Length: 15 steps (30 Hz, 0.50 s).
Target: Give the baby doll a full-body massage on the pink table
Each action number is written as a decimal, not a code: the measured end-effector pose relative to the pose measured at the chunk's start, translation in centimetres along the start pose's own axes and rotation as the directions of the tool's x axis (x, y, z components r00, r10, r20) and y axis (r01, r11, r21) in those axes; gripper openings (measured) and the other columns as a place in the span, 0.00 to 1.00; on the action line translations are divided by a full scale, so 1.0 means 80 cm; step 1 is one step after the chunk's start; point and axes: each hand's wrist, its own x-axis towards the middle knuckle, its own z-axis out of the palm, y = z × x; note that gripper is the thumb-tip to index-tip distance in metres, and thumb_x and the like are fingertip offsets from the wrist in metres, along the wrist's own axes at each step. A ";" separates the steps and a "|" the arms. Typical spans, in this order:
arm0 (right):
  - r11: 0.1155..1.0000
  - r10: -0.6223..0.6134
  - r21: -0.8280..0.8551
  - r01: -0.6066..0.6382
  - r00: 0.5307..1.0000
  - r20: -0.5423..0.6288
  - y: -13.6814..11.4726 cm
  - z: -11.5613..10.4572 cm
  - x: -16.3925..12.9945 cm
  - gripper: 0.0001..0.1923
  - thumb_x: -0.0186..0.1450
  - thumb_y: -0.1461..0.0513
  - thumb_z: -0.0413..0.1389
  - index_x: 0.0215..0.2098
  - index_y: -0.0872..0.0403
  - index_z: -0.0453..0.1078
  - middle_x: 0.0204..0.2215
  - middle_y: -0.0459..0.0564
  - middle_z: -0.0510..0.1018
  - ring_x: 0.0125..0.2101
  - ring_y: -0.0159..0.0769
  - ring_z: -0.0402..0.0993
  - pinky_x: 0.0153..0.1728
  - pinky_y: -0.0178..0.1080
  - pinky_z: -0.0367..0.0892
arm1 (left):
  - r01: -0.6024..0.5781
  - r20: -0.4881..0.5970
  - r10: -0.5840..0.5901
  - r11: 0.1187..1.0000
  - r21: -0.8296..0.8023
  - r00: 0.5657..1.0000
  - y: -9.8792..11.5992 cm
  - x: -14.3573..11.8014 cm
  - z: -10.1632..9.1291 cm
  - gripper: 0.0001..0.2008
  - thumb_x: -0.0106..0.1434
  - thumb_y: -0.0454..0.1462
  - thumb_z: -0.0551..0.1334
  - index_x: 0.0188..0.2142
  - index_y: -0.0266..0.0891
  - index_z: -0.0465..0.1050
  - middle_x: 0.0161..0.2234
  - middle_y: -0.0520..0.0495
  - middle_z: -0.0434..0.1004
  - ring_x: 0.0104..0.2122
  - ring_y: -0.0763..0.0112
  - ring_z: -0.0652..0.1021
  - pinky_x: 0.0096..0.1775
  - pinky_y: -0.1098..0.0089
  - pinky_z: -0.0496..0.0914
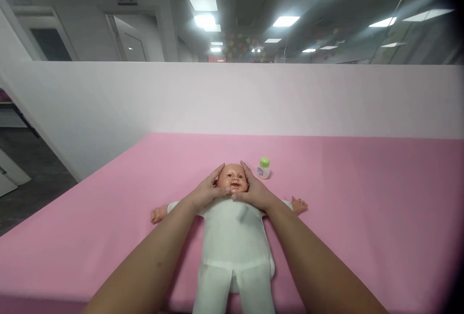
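Note:
A baby doll (235, 232) in white clothing lies on its back on the pink padded surface (123, 236), arms stretched out to both sides. Its head points away from me and its legs run off the bottom edge of the view. My left hand (208, 192) cups the left side of the doll's head, with the thumb by its chin. On the other side, my right hand (255, 192) is curved around the head, its thumb also near the chin. The fingertips reach up beside the forehead. A small clear jar with a green lid (264, 168) stands just beyond my right hand.
A low white wall (253, 99) bounds the pink surface at the back and left. Beyond it are doors, glass panes and ceiling lights. Dark floor (32, 174) shows at the far left.

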 end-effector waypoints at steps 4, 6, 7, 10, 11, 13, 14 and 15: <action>1.000 0.015 0.018 -0.015 0.999 -0.039 -0.005 0.004 -0.001 0.67 0.49 0.54 0.76 0.75 0.40 0.40 0.70 0.52 0.59 0.67 0.54 0.59 0.64 0.54 0.61 | 0.013 0.009 -0.015 0.992 0.128 1.000 0.006 -0.009 -0.001 0.57 0.51 0.40 0.78 0.73 0.55 0.49 0.68 0.42 0.63 0.62 0.47 0.71 0.59 0.53 0.70; 0.998 0.018 0.060 -0.015 0.999 -0.042 -0.004 0.005 -0.001 0.66 0.49 0.55 0.76 0.75 0.40 0.42 0.70 0.51 0.59 0.66 0.54 0.61 0.63 0.54 0.63 | 0.020 0.005 -0.021 0.992 0.127 1.000 0.005 -0.008 0.002 0.58 0.51 0.40 0.78 0.73 0.56 0.47 0.69 0.43 0.62 0.62 0.47 0.72 0.58 0.54 0.71; 0.997 0.019 0.081 -0.016 0.999 -0.040 -0.003 0.006 0.000 0.66 0.49 0.55 0.76 0.75 0.39 0.42 0.70 0.51 0.60 0.66 0.54 0.62 0.63 0.54 0.64 | 0.023 -0.001 -0.023 0.993 0.117 1.000 0.004 -0.008 0.004 0.59 0.50 0.40 0.79 0.73 0.56 0.46 0.69 0.43 0.62 0.62 0.47 0.72 0.58 0.54 0.72; 0.992 0.029 0.120 -0.025 0.999 -0.032 0.001 0.006 0.001 0.65 0.49 0.55 0.75 0.75 0.39 0.44 0.70 0.51 0.60 0.66 0.53 0.62 0.62 0.54 0.65 | 0.034 0.000 -0.034 0.996 0.087 0.999 0.003 -0.006 0.005 0.59 0.50 0.40 0.79 0.73 0.54 0.46 0.69 0.42 0.62 0.62 0.48 0.72 0.58 0.54 0.72; 0.991 0.034 0.128 -0.029 0.999 -0.033 0.002 0.006 0.002 0.65 0.49 0.55 0.76 0.75 0.39 0.44 0.70 0.50 0.60 0.66 0.52 0.62 0.62 0.53 0.65 | 0.036 0.001 -0.036 0.996 0.083 0.999 0.003 -0.005 0.005 0.59 0.50 0.40 0.79 0.73 0.54 0.46 0.69 0.42 0.62 0.62 0.48 0.72 0.58 0.54 0.72; 0.988 0.043 0.151 -0.035 0.998 -0.047 0.006 0.006 0.004 0.64 0.49 0.56 0.76 0.74 0.39 0.45 0.69 0.50 0.61 0.66 0.52 0.62 0.62 0.53 0.66 | 0.040 -0.010 -0.039 0.995 0.096 0.999 0.004 -0.004 0.006 0.60 0.50 0.40 0.79 0.74 0.54 0.46 0.68 0.42 0.63 0.61 0.47 0.73 0.58 0.54 0.72; 0.984 0.047 0.174 -0.036 0.997 -0.058 0.007 0.006 0.005 0.64 0.49 0.56 0.76 0.74 0.40 0.46 0.69 0.51 0.61 0.66 0.52 0.63 0.62 0.53 0.66 | 0.042 -0.021 -0.040 0.994 0.105 0.999 0.004 -0.003 0.006 0.59 0.50 0.40 0.79 0.74 0.53 0.46 0.68 0.42 0.64 0.61 0.47 0.73 0.58 0.54 0.72; 0.979 0.049 0.203 -0.034 0.996 -0.069 0.009 0.006 0.006 0.63 0.49 0.56 0.76 0.74 0.40 0.47 0.69 0.51 0.62 0.65 0.52 0.63 0.62 0.53 0.67 | 0.044 -0.032 -0.041 0.993 0.110 0.999 0.004 -0.001 0.006 0.59 0.50 0.41 0.78 0.74 0.53 0.46 0.67 0.42 0.64 0.61 0.47 0.73 0.57 0.54 0.72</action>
